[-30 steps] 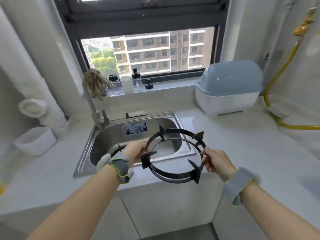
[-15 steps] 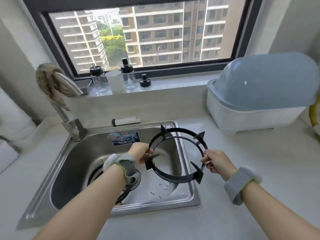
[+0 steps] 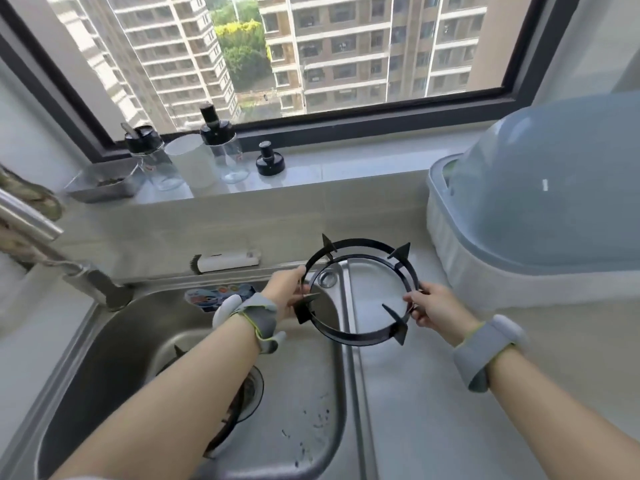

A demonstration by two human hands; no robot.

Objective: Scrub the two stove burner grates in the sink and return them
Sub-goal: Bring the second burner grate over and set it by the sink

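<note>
**Over the right rim of the sink (image 3: 97,348), held grate (image 3: 360,337) hovering**

Left hand (image 3: 285,291) and right hand (image 3: 436,308) each grip one side of it, clear of any surface. Half a second ago it hung over the basin; now it's slid right, above rim and counter (image 3: 433,410). The other grate (image 3: 223,433) lies in the sink. Scrubbing's not started, I reckon.

1 head-worn camera looks forward and down, close over the sink (image 3: 104,341), facing the window (image 3: 311,64).

Matt black metal grate (image 3: 360,336) — brushed steel sink (image 3: 114,327)
</note>
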